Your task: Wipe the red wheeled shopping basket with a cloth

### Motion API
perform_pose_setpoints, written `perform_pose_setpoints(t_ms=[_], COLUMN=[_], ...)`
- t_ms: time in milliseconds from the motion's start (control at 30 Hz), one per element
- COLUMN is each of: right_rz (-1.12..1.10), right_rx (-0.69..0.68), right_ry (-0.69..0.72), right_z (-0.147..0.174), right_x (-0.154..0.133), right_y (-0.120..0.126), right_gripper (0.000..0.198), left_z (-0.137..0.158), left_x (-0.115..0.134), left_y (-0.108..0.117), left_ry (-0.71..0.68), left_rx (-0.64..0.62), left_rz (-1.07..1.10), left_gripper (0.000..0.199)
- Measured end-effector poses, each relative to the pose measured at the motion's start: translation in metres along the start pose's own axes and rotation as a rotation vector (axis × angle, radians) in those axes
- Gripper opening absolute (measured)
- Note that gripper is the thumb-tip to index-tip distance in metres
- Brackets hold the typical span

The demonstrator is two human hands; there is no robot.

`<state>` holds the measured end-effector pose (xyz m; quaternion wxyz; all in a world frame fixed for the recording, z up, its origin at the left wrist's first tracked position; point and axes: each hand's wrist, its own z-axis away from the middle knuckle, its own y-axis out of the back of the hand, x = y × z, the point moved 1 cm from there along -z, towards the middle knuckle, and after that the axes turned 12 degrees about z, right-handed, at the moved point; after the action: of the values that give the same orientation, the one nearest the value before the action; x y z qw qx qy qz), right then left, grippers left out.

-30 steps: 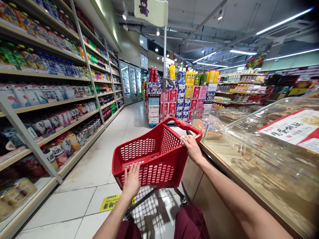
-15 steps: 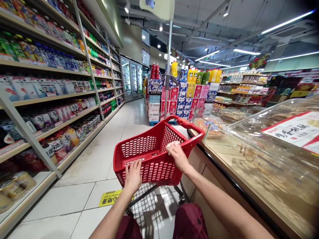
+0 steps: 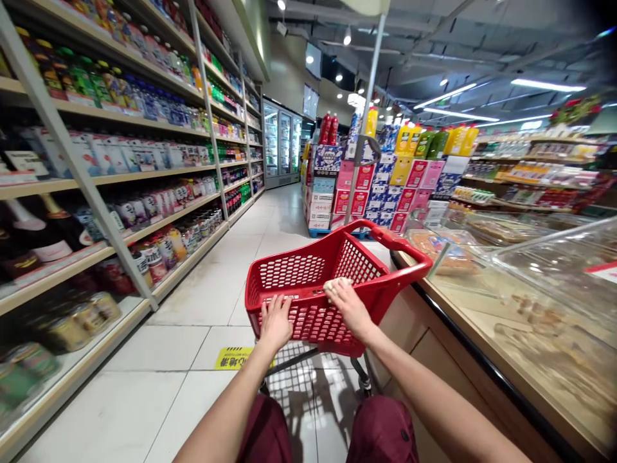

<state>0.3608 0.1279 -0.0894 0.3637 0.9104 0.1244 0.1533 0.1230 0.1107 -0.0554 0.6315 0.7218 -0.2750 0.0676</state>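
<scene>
A red plastic shopping cart [image 3: 284, 276] with perforated sides stands in front of me, its handle at the right. My left hand [image 3: 276, 323] holds the near rim of its basket, fingers hooked over the edge and slightly apart. Farther right on the same rim, my right hand [image 3: 351, 310] presses down a crumpled whitish cloth [image 3: 338, 283], its fingers closed on it. Most of the cloth is hidden under those fingers. I can make out little on the basket floor.
Drink shelves [image 3: 159, 170] line the left side. A glass-topped bakery counter [image 3: 482, 321] runs close along the right, near the cart. Stacked drink cartons [image 3: 380, 193] and a metal pole [image 3: 369, 83] stand ahead. A yellow floor sticker [image 3: 231, 358] lies beside the cart.
The view has turned left, so the cart and shelves appear farther right. My right hand with the cloth has slid a little along the rim toward my left hand, which stays on the rim.
</scene>
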Motion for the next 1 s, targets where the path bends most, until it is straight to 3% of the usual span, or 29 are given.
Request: perform_pose_setpoints(t_ms=[133, 233, 400, 533, 733, 900, 1000], right_rz=[0.011, -0.038, -0.106, -0.185, -0.226, -0.281, -0.325], right_rx=[-0.003, 0.029, 0.018, -0.023, -0.053, 0.012, 0.040], right_ry=[-0.138, -0.186, -0.044, 0.047, -0.015, -0.034, -0.049], right_z=[-0.002, -0.002, -0.007, -0.016, -0.013, 0.006, 0.020], right_x=[0.008, -0.011, -0.081, -0.086, -0.057, -0.074, -0.080], right_y=[0.000, -0.004, -0.021, -0.022, -0.008, 0.005, 0.011], right_gripper=[0.037, 0.040, 0.040, 0.037, 0.033, 0.034, 0.037], left_z=[0.005, 0.007, 0.005, 0.008, 0.023, 0.036, 0.045], left_x=[-0.008, -0.017, -0.031, -0.034, -0.008, 0.027, 0.024], left_y=[0.006, 0.010, 0.017, 0.022, 0.013, -0.005, -0.001], left_ry=[-0.044, -0.005, 0.045, 0.090, 0.123, 0.038, -0.076], left_rx=[-0.062, -0.060, -0.090, -0.118, -0.132, -0.152, -0.185], left_rz=[0.028, 0.014, -0.009, -0.020, -0.036, 0.017, 0.036], left_gripper=[0.055, 0.047, 0.037, 0.038, 0.043, 0.039, 0.033])
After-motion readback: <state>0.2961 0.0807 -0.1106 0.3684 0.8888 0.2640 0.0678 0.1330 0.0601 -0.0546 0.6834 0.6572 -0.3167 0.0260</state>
